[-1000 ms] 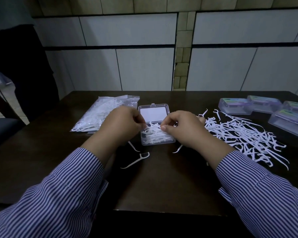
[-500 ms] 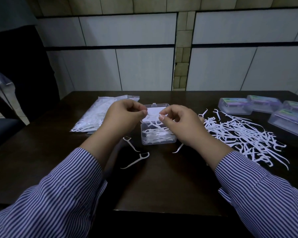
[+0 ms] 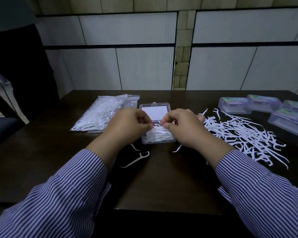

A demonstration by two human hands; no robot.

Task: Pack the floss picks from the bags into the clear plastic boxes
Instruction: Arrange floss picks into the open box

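Note:
An open clear plastic box (image 3: pixel 157 140) sits in the middle of the dark table, its lid (image 3: pixel 154 111) folded back, with white floss picks lying inside. My left hand (image 3: pixel 127 126) and my right hand (image 3: pixel 184 127) hover over the box, fingers curled, and between their fingertips they pinch a small bundle of floss picks (image 3: pixel 157 130) just above it. A loose pile of floss picks (image 3: pixel 244 136) spreads to the right. A sealed bag of floss picks (image 3: pixel 101 115) lies to the left.
Several closed clear boxes with purple labels (image 3: pixel 265 107) stand at the back right. Stray picks (image 3: pixel 136 158) lie on the table in front of the open box. The table's near edge (image 3: pixel 162 208) runs below my forearms. A dark chair stands at the left.
Both hands first lifted from the box, then came back down over it with picks held between their fingertips.

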